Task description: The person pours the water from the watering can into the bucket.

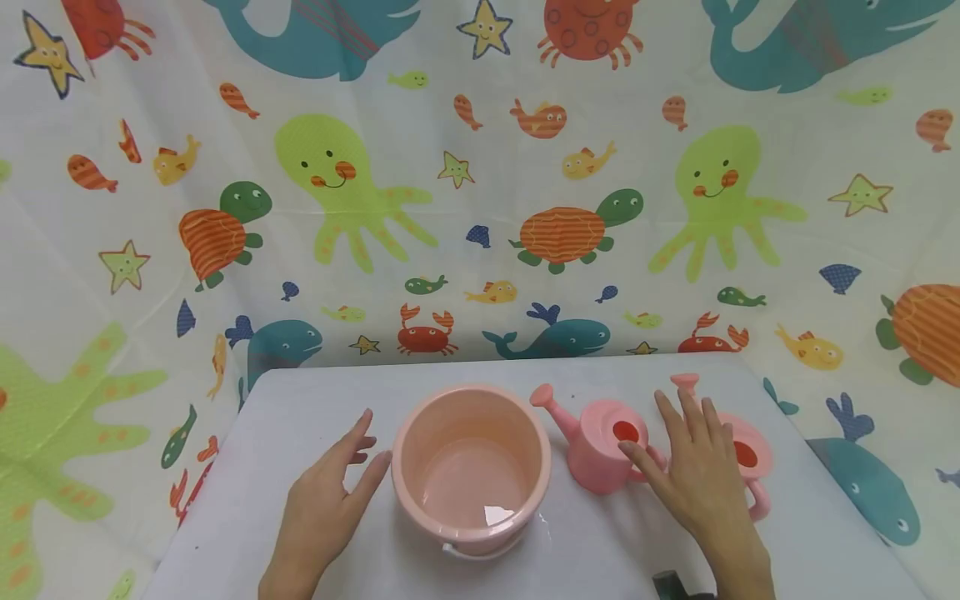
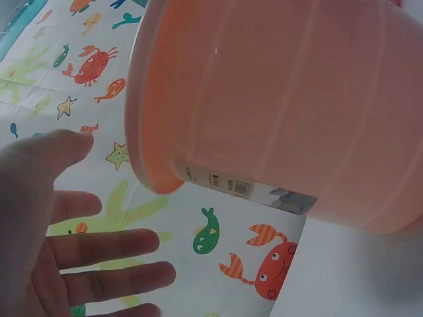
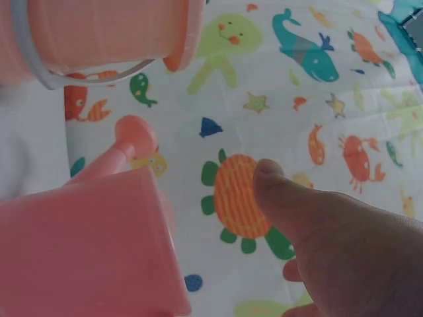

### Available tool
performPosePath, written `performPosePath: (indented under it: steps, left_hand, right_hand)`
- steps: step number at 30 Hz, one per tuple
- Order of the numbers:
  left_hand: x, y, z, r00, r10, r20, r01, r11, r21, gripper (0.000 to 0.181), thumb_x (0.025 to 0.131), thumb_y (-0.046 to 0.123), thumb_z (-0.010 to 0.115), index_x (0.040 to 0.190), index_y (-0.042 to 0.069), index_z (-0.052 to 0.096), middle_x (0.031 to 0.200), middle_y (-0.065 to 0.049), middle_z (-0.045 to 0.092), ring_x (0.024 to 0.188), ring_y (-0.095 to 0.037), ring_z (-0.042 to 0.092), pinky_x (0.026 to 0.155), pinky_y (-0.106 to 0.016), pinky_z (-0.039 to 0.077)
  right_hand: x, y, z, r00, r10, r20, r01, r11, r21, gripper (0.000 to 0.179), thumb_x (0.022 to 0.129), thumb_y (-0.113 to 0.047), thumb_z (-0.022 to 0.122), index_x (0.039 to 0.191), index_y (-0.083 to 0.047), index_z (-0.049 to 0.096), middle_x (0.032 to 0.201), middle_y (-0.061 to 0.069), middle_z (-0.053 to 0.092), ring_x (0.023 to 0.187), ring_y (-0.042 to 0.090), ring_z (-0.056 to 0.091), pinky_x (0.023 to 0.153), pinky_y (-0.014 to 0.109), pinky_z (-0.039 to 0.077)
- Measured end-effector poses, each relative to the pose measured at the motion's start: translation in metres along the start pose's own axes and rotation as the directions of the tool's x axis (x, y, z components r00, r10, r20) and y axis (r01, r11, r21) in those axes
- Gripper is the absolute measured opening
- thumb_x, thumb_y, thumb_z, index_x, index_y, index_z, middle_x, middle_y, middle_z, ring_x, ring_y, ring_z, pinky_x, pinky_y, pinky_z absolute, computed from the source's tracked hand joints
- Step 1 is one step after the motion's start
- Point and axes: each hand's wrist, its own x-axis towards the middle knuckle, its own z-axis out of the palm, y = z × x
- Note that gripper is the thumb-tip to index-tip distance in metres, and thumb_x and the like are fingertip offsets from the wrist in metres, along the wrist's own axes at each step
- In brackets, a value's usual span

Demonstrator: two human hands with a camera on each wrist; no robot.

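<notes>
L hand (image 1: pixel 322 500): fingers spread, holds nothing, beside bucket (image 1: pixel 472 412). R hand (image 1: pixel 699 475): loosely spread, holds nothing, near can (image 1: pixel 592 458) & 2nd can (image 1: pixel 762 458). Cans R of bucket — bucket prob. w/ water (image 1: pixel 468 487). Best, prob.: grip can by handle (image 1: pixel 762 504) — L steadies bucket.

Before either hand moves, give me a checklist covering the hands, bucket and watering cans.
1. Left hand free: ok, open beside the bucket.
2. Right hand free: ok, open, gripping nothing.
3. Bucket upright: ok.
4. Bucket's handle lowered: ok, on the near side.
5. Left can and right can upright: ok, both.
6. Right hand clear of the right can: cannot tell; they overlap in the head view.
</notes>
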Motion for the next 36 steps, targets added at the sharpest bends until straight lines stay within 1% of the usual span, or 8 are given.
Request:
performPosePath:
  steps: [4, 8, 12, 17, 22, 26, 32, 36]
  left_hand:
    - [0.000, -0.001, 0.005, 0.998, 0.056, -0.017, -0.056, 0.998, -0.031, 0.056, 0.095, 0.050, 0.062, 0.144, 0.025, 0.055, 0.117, -0.001, 0.075, 0.100, -0.020, 0.072, 0.086, -0.046, 0.059]
    - [-0.001, -0.002, 0.009, 0.996, 0.088, 0.006, -0.087, 0.995, -0.040, 0.048, 0.093, 0.046, 0.068, 0.135, 0.025, 0.064, 0.119, 0.004, 0.075, 0.096, -0.013, 0.071, 0.083, -0.041, 0.060]
    - [-0.001, -0.003, 0.010, 0.994, 0.104, 0.017, -0.103, 0.994, -0.042, 0.044, 0.092, 0.045, 0.069, 0.131, 0.025, 0.067, 0.124, 0.006, 0.073, 0.095, -0.011, 0.071, 0.083, -0.040, 0.060]
    - [-0.001, -0.005, 0.009, 0.993, 0.115, 0.007, -0.115, 0.992, -0.044, 0.042, 0.092, 0.043, 0.071, 0.130, 0.026, 0.068, 0.123, 0.007, 0.073, 0.095, -0.011, 0.071, 0.084, -0.039, 0.060]
    - [0.000, -0.004, 0.010, 0.994, 0.107, 0.032, -0.105, 0.993, -0.053, 0.040, 0.095, 0.042, 0.066, 0.132, 0.026, 0.067, 0.123, 0.007, 0.073, 0.096, -0.010, 0.070, 0.085, -0.039, 0.060]
    - [0.000, -0.003, 0.010, 0.995, 0.079, 0.055, -0.076, 0.995, -0.062, 0.041, 0.097, 0.046, 0.063, 0.133, 0.027, 0.066, 0.126, 0.006, 0.072, 0.098, -0.012, 0.070, 0.086, -0.041, 0.059]
    - [0.002, -0.003, 0.011, 0.995, 0.059, 0.076, -0.051, 0.993, -0.104, 0.040, 0.096, 0.043, 0.064, 0.132, 0.025, 0.067, 0.125, 0.004, 0.072, 0.100, -0.015, 0.071, 0.088, -0.044, 0.059]
    - [0.002, -0.005, 0.014, 0.996, 0.058, 0.067, -0.048, 0.989, -0.142, 0.038, 0.096, 0.041, 0.066, 0.129, 0.023, 0.069, 0.125, 0.004, 0.073, 0.099, -0.014, 0.072, 0.087, -0.039, 0.059]
  right_hand:
    - [0.001, 0.000, 0.000, 1.000, 0.002, -0.003, -0.002, 1.000, -0.004, 0.095, 0.083, -0.061, 0.069, 0.156, -0.012, 0.032, 0.161, 0.024, 0.026, 0.146, 0.053, 0.019, 0.109, 0.077, 0.020]
    - [0.001, 0.000, 0.000, 1.000, 0.003, 0.004, -0.003, 1.000, -0.007, 0.095, 0.084, -0.062, 0.068, 0.156, -0.012, 0.031, 0.161, 0.024, 0.026, 0.146, 0.053, 0.020, 0.110, 0.077, 0.021]
    - [0.002, 0.000, 0.000, 1.000, 0.000, 0.006, 0.000, 1.000, -0.004, 0.096, 0.083, -0.062, 0.069, 0.156, -0.012, 0.032, 0.161, 0.023, 0.026, 0.145, 0.052, 0.022, 0.109, 0.077, 0.022]
    - [0.002, 0.000, 0.000, 1.000, 0.001, 0.007, -0.001, 1.000, 0.002, 0.096, 0.084, -0.062, 0.068, 0.157, -0.012, 0.030, 0.162, 0.023, 0.025, 0.147, 0.051, 0.020, 0.110, 0.076, 0.022]
    - [0.002, 0.000, -0.001, 1.000, 0.002, 0.011, -0.003, 1.000, 0.019, 0.097, 0.083, -0.061, 0.069, 0.157, -0.013, 0.029, 0.163, 0.022, 0.024, 0.148, 0.049, 0.019, 0.110, 0.076, 0.022]
    - [0.003, 0.000, -0.002, 1.000, 0.002, 0.006, -0.003, 1.000, 0.023, 0.099, 0.081, -0.062, 0.071, 0.157, -0.013, 0.029, 0.162, 0.022, 0.026, 0.147, 0.049, 0.021, 0.109, 0.076, 0.024]
    - [0.002, 0.000, -0.003, 1.000, 0.009, 0.004, -0.009, 1.000, 0.026, 0.100, 0.080, -0.062, 0.072, 0.157, -0.014, 0.029, 0.161, 0.022, 0.027, 0.145, 0.049, 0.025, 0.108, 0.075, 0.027]
    - [0.001, 0.001, -0.002, 1.000, 0.011, 0.000, -0.011, 0.999, 0.033, 0.100, 0.080, -0.059, 0.074, 0.157, -0.014, 0.030, 0.160, 0.023, 0.030, 0.143, 0.048, 0.029, 0.106, 0.075, 0.030]
